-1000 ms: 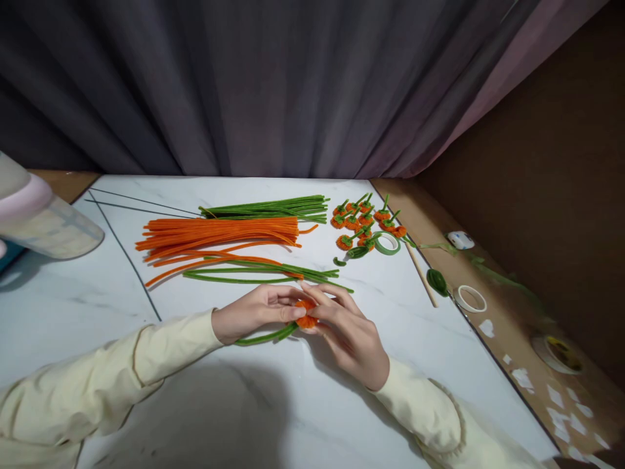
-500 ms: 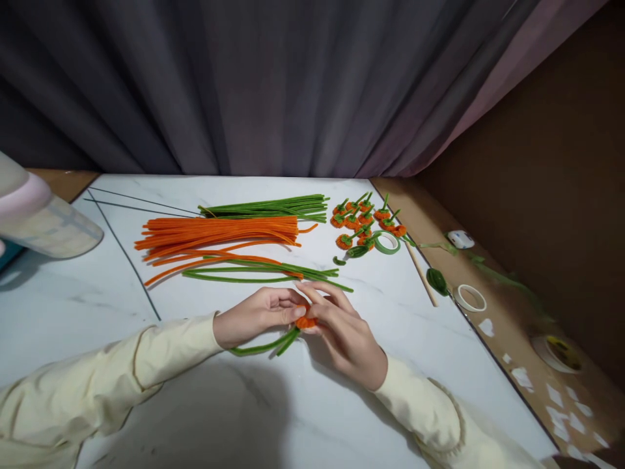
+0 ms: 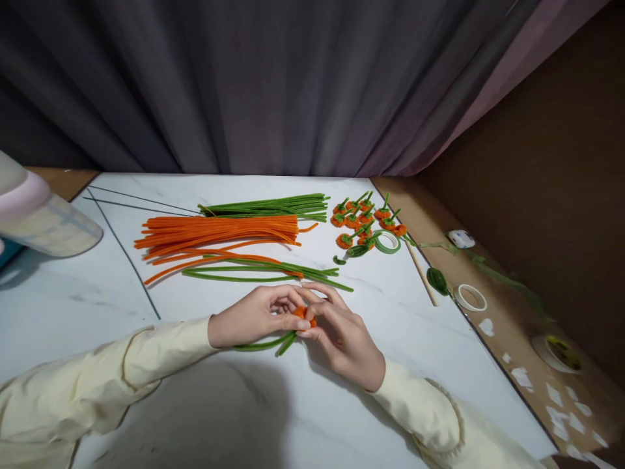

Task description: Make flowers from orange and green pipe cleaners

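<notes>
Between both hands is a small orange pipe-cleaner pumpkin (image 3: pixel 303 314), partly covered by fingers. My left hand (image 3: pixel 261 316) pinches it from the left, thumb on its near side. From the right, my right hand (image 3: pixel 344 332) grips it with thumb and index finger, the other fingers bent above. Green pipe-cleaner stems (image 3: pixel 266 345) stick out below the pumpkin toward the left and front. Just beyond the hands lie loose green pipe cleaners (image 3: pixel 229 279) and an orange bundle of pipe cleaners (image 3: pixel 219 231).
Farther back lies a green pipe-cleaner bundle (image 3: pixel 268 207). Several finished small pumpkins (image 3: pixel 352 221) stand at back right beside a green tape roll (image 3: pixel 387 242). A wooden stick (image 3: pixel 420 273), white tape roll (image 3: pixel 470 298) and paper scraps (image 3: pixel 522 378) lie rightward. A pale cup (image 3: pixel 53 221) stands left.
My left thumb has shifted right across the pumpkin, and my right thumb now presses at its lower edge. More of the orange is covered by fingers; both hands stay in nearly the same place.
</notes>
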The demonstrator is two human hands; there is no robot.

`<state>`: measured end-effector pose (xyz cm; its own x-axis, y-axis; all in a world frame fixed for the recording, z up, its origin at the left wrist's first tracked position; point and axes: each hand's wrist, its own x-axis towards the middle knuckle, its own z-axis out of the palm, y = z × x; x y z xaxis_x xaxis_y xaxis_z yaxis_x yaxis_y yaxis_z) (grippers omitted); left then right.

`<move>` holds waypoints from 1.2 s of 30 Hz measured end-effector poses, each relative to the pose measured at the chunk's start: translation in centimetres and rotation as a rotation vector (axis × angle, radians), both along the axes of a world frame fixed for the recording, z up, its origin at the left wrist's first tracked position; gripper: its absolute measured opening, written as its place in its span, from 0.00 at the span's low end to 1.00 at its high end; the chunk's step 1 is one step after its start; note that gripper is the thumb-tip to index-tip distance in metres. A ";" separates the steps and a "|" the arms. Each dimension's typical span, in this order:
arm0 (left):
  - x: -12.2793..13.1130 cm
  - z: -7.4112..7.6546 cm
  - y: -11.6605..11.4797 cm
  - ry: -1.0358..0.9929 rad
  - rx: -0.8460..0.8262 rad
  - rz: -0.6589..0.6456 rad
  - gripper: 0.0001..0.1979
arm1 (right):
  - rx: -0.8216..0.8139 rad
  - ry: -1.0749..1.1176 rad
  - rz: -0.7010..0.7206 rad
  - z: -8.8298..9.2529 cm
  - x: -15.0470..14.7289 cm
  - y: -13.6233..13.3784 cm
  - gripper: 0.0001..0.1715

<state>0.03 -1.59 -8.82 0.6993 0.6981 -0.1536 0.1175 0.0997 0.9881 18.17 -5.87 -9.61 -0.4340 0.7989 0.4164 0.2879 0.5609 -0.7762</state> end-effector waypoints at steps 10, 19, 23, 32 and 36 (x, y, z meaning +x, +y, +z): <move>-0.3 1.1 -0.2 0.059 -0.011 0.056 0.08 | -0.042 0.043 -0.019 0.1 -0.3 -0.4 0.03; -1.7 3.0 0.7 0.113 0.054 -0.113 0.12 | 0.064 0.035 0.051 0.4 0.2 -0.2 0.11; -1.8 2.6 0.8 0.087 0.072 -0.056 0.11 | 0.121 0.004 0.039 0.1 0.3 -0.1 0.10; -1.4 -1.2 0.0 0.025 0.120 0.028 0.12 | 0.174 -0.120 0.030 -0.8 0.5 0.0 0.07; -1.7 -1.5 0.3 0.027 0.164 -0.008 0.17 | 0.137 -0.126 0.082 -0.5 0.5 0.0 0.07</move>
